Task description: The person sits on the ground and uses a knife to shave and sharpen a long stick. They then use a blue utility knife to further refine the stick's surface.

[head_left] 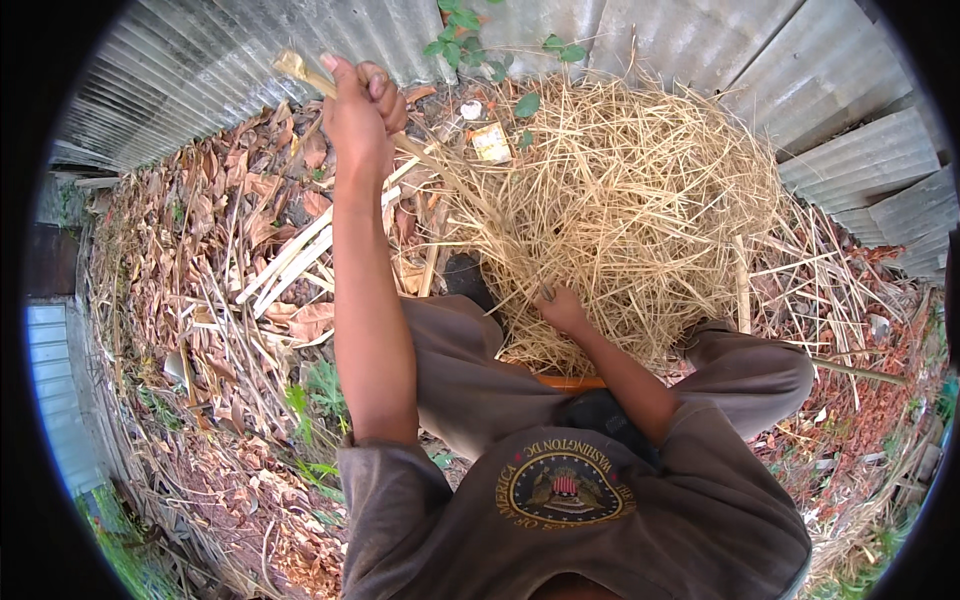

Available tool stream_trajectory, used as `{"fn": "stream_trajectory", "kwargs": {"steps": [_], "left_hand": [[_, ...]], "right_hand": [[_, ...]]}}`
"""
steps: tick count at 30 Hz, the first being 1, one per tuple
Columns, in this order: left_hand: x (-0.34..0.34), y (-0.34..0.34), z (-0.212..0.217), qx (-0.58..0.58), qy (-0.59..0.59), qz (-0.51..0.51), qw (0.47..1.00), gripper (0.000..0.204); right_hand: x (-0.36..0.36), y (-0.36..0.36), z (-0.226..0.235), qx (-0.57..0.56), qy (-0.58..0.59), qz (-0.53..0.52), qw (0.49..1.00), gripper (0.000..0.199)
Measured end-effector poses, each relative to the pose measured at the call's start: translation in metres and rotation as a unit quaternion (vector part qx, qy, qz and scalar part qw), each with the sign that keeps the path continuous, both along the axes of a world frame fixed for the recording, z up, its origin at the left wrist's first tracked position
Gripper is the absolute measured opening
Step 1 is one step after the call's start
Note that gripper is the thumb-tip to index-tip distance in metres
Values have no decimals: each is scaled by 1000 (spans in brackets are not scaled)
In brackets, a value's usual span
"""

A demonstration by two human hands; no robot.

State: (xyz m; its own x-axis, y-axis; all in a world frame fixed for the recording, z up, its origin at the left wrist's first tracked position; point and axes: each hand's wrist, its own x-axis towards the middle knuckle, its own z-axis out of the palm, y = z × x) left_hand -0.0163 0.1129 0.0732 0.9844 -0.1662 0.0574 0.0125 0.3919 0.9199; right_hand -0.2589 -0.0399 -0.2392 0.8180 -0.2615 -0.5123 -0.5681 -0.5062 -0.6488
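My left hand [358,112], raised at the far left with the arm stretched out, is closed around the upper part of a pale wooden stick [450,178]. The stick slants down to the right, and its lower end merges with the straw in front of me. My right hand [563,309] is closed low at the near edge of a big heap of dry straw [640,190], on a bunch of straw stalks. Whether the stick's lower end reaches into that bunch is hidden by the stalks.
Corrugated metal sheets [240,60] wall off the far side. Brown dry leaves [260,180] and pale split strips [295,255] cover the ground at left. A yellow-and-white packet [491,143] lies by the heap. Another stick [860,371] is beside my right knee.
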Motion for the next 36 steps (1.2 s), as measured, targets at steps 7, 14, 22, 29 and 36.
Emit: {"fn": "stream_trajectory", "kwargs": {"steps": [7,14,22,29,36], "left_hand": [[5,27,0,-34,7,-35,999,58],[-23,51,28,-137,-117,-224,958,58],[-18,34,28,-71,-66,-102,990,58],[-19,31,37,-61,-41,-72,995,59],[-13,61,35,-177,-73,-65,979,58]], "right_hand": [[3,-18,19,481,171,-255,821,12],[-20,-36,117,620,41,-211,754,11],[-13,-18,104,42,-143,-39,988,21],[-17,-2,28,49,-108,-17,993,10],[-26,-29,44,295,107,-191,930,7]]}}
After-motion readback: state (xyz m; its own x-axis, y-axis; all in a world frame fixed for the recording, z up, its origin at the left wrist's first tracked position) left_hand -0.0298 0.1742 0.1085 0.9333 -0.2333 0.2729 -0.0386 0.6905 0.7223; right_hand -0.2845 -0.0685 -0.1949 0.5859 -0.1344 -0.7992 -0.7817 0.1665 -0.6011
